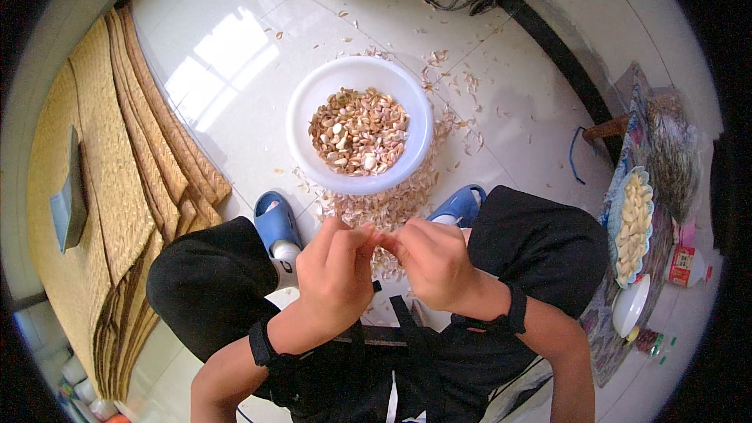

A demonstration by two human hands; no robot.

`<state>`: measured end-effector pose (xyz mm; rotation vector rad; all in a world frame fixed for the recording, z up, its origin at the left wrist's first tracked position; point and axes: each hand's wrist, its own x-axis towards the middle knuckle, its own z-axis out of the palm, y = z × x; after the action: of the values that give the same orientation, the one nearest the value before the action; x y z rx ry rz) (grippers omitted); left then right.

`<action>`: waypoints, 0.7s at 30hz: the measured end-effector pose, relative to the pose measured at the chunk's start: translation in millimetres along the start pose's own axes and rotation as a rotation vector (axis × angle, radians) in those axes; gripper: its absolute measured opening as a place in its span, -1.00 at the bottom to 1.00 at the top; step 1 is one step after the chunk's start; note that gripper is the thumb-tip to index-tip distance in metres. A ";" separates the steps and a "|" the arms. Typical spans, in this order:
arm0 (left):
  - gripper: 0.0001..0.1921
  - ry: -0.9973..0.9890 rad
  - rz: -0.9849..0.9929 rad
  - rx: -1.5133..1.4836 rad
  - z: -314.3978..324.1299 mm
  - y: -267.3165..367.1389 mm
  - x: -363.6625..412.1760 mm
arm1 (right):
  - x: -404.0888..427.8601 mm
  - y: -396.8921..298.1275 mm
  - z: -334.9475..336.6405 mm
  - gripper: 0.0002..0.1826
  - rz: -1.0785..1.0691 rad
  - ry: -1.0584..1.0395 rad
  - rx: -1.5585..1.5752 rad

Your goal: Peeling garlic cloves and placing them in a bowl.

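Over a heap of papery garlic skins (399,202), my left hand (335,273) and my right hand (437,264) meet fingertip to fingertip. Both pinch something small, apparently a garlic clove, which the fingers almost wholly hide. Just beyond them, a white plastic basin (302,147) stands on the floor. Unpeeled garlic cloves (358,123) cover its bottom, with a few pale peeled ones among them. To my right, a scalloped light-blue dish (615,235) is full of peeled garlic cloves (633,229).
Folded woven mats (117,176) lean at the left. The dish shares a cloth-covered low table (608,341) with a white bowl (631,308) and a plastic bottle (649,342). Blue slippers (275,217) are on my feet. Loose skins litter the tiled floor (235,129).
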<state>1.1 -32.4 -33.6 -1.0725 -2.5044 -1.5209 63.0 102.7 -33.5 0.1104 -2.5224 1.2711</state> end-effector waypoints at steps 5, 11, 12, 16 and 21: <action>-0.91 -0.059 -0.633 -0.674 -6.8 3.6 11.5 | 6.8 2.0 -7.6 -0.88 0.167 -0.052 0.211; -0.89 -0.099 -0.727 -0.845 -12.7 4.1 18.3 | 17.7 -4.9 -24.5 -0.87 0.350 -0.182 0.463; -0.89 -0.108 -0.739 -0.864 -12.2 5.4 20.0 | 18.0 -4.8 -26.1 -0.87 0.346 -0.195 0.471; -0.90 -0.133 -0.739 -0.915 -12.4 4.6 21.0 | 17.0 -1.6 -25.7 -0.89 0.173 -0.123 0.345; -0.91 -0.112 -0.738 -0.891 -13.7 6.9 22.4 | 19.3 3.4 -29.7 -0.83 -0.064 -0.041 0.040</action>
<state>-16.4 -29.1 -13.2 -0.1562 -2.4077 -3.0033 51.2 129.8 -13.6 0.2264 -2.5069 1.3075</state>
